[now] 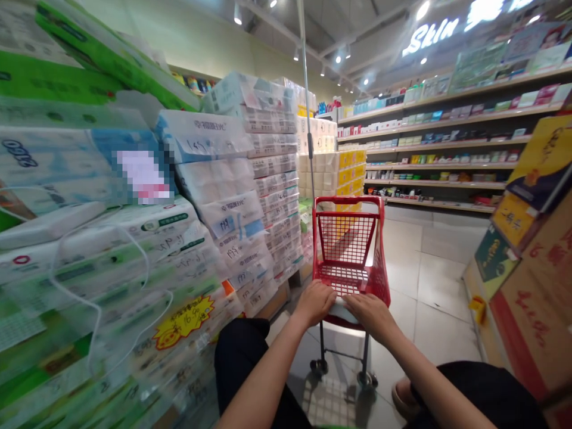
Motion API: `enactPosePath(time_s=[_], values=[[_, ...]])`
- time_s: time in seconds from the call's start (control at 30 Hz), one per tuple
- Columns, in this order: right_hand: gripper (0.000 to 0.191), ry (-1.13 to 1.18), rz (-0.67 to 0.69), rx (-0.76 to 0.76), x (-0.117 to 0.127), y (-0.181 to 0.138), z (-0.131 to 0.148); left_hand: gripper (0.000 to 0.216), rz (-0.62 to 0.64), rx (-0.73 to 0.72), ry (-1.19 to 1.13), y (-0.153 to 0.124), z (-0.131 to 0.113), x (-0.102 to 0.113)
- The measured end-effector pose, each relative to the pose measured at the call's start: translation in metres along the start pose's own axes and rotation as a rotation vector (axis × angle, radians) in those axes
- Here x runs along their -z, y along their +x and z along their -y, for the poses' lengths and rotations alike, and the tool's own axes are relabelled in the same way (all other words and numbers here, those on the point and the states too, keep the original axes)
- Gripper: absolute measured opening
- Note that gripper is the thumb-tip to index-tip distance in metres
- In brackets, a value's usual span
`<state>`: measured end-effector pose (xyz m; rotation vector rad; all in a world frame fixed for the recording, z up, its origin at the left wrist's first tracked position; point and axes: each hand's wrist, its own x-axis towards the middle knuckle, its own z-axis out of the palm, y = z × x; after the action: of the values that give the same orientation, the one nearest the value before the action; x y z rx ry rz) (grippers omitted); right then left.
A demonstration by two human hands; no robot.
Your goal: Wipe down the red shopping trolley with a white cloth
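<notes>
A small red shopping cart [380, 262] stands upright on the tiled floor right in front of me, with a mesh basket and dark legs on small wheels. My left hand [316, 302] is closed over the left part of its near edge. Beside it, my right hand [367, 311] is closed over the right part of the same edge. A pale strip of the handle [343, 311] shows between the two hands. The fingertips of both hands point inward and down, partly hidden. The mesh basket shows nothing inside it. A tall thin pole [306, 89] rises behind the cart's left side.
Stacked tissue packs [232, 208] line the left, with a white cable [96, 310] draped over the nearest ones and a yellow price sign [185, 322]. Cardboard boxes [527, 298] border the right. Shelves of small goods [438, 155] stand ahead beyond the tiled floor [402, 286].
</notes>
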<state>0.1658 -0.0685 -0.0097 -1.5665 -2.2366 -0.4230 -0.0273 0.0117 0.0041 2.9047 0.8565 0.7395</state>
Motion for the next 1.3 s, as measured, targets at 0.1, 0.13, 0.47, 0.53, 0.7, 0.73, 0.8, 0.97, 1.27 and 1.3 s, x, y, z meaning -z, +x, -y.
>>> enactPosePath(time_s=[0.1, 0.13, 0.47, 0.53, 0.7, 0.73, 0.8, 0.97, 1.27, 1.3], values=[[0.023, -0.041, -0.049, 0.068, 0.015, -0.016, -0.024, 0.041, -0.002, 0.018, -0.015, 0.0, 0.003, 0.001], [0.022, -0.052, -0.069, 0.08, 0.02, -0.023, -0.033, 0.04, -0.009, 0.024, -0.022, 0.0, 0.004, 0.002], [0.034, -0.025, -0.014, 0.052, 0.015, -0.004, 0.006, 0.037, -0.062, -0.021, -0.043, -0.002, 0.001, 0.001], [0.028, -0.072, -0.013, -0.012, 0.002, 0.009, 0.025, 0.04, -0.07, -0.004, -0.035, -0.002, 0.001, -0.001], [0.026, -0.08, -0.046, 0.004, -0.011, 0.009, 0.024, 0.042, -0.053, -0.001, -0.048, -0.007, 0.008, 0.003], [0.026, -0.063, -0.051, 0.026, -0.008, 0.004, 0.016, 0.042, -0.043, -0.011, -0.056, -0.008, 0.01, 0.004], [0.027, -0.009, -0.048, 0.083, 0.002, -0.008, -0.001, 0.041, -0.026, -0.025, -0.069, -0.011, 0.014, 0.007], [0.023, 0.132, -0.017, 0.237, 0.031, -0.026, -0.038, 0.043, 0.01, -0.05, -0.11, -0.02, 0.019, 0.015], [0.038, 0.157, 0.012, 0.1, 0.02, 0.004, -0.106, 0.04, 0.025, -0.051, -0.119, -0.038, 0.019, 0.027], [0.039, 0.144, -0.004, 0.069, 0.016, 0.01, -0.114, 0.04, 0.027, -0.047, -0.12, -0.04, 0.019, 0.028]])
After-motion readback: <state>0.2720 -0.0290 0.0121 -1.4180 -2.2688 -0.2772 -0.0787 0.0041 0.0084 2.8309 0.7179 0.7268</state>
